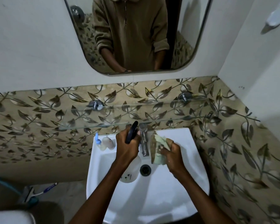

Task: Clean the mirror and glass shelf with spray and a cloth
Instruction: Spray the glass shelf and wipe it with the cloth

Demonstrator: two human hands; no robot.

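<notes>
Over the white ceramic basin at lower centre of the frame, the left hand is clenched round the neck of a clear plastic spray bottle with a black trigger head, its body hanging down toward the drain. The right hand grips a bunched pale green cloth just right of the chrome tap. The clear glass shelf on chrome brackets runs across the middle of the frame just above the nozzle, and the rounded frameless wall mirror fills the upper centre. The nozzle seems aimed up at the shelf, so spraying looks like the step in hand: a light, even mist, then overlapping wipes with a flat fold of cloth, would likely avoid streaks and drips onto the small bottle with the blue cap.
</notes>
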